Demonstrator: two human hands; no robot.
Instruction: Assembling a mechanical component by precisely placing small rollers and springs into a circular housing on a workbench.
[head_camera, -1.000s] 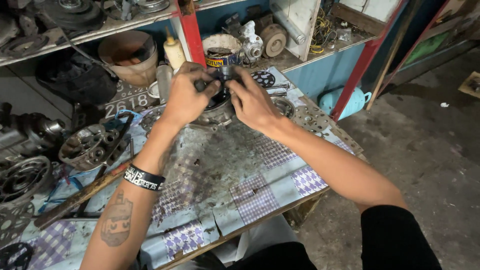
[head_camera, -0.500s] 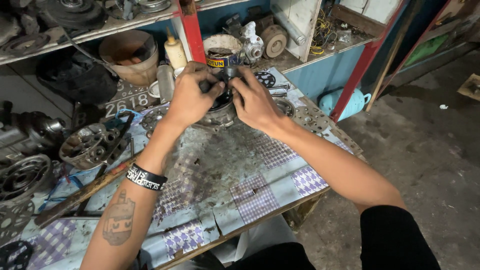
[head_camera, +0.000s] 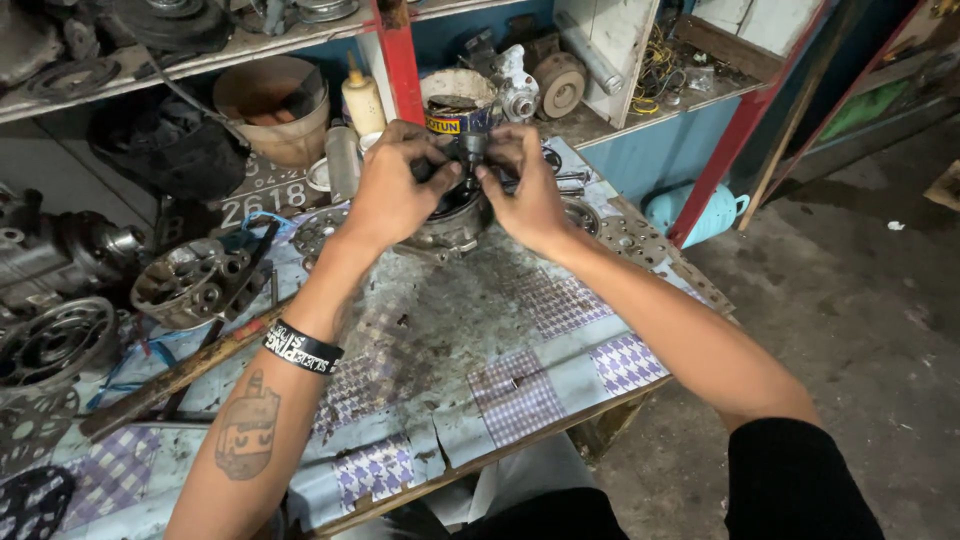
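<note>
We see our left hand (head_camera: 395, 195) and right hand (head_camera: 525, 190) closed together around a round, grimy metal engine part (head_camera: 450, 222) that sits at the far middle of a stained, patterned workbench (head_camera: 520, 390). Our fingertips (head_camera: 447, 178) pinch something small and dark at its top; just behind stands a tin can (head_camera: 458, 103).
</note>
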